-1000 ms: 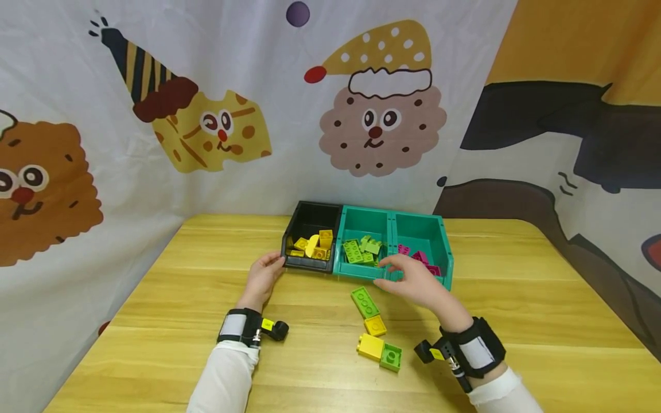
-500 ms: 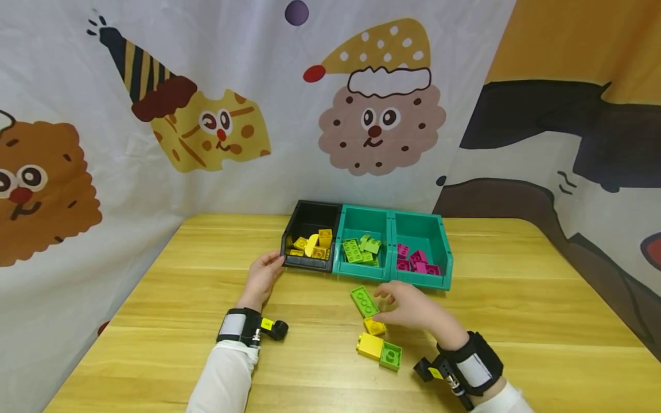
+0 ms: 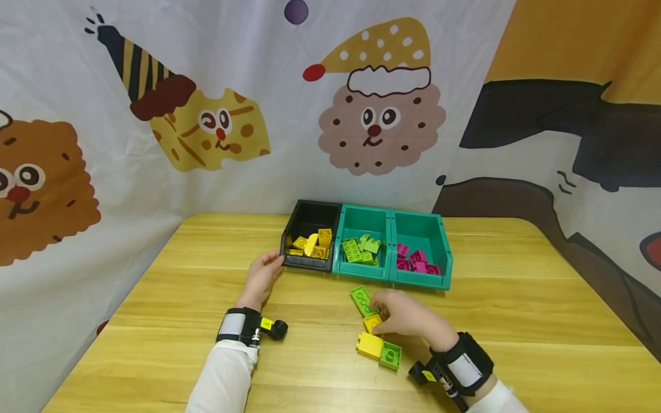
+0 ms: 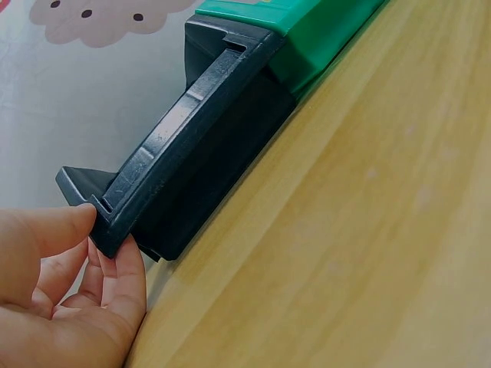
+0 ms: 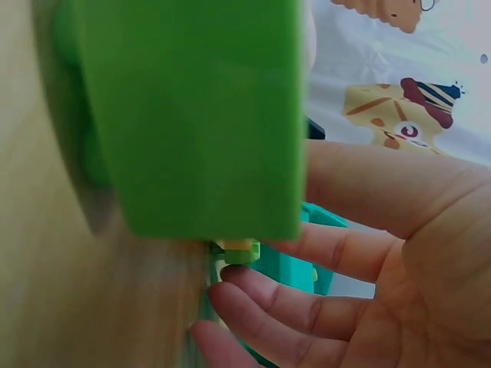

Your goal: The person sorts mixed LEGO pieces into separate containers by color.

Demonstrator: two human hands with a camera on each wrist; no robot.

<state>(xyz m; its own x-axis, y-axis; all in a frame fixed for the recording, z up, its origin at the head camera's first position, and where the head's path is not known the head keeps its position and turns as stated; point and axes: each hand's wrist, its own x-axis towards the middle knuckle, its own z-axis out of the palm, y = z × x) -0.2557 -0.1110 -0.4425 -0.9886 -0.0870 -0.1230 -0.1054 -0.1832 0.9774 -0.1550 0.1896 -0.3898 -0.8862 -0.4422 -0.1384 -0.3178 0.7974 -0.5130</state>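
Note:
My left hand (image 3: 272, 265) grips the front left corner of the black bin (image 3: 310, 205), thumb on its lip (image 4: 115, 207) and fingers beside it. The bin holds yellow bricks (image 3: 312, 245). My right hand (image 3: 379, 318) rests on the table in front of the bins, fingers curled round a small yellow brick (image 3: 373, 323) and covering the near end of a long green brick (image 3: 361, 298). In the right wrist view a large green brick (image 5: 192, 115) fills the foreground, with my fingers (image 5: 268, 299) behind it.
Two teal bins stand joined to the black one: the middle bin (image 3: 364, 213) holds green bricks, the right bin (image 3: 420, 221) magenta ones. A yellow brick (image 3: 369, 345) and a square green brick (image 3: 391, 355) lie together near my right wrist. A cartoon curtain hangs behind the wooden table (image 3: 516, 298).
My right hand came back from over the teal bins, lowered to the table, and closed its fingers on the small yellow brick. My left hand stayed on the black bin.

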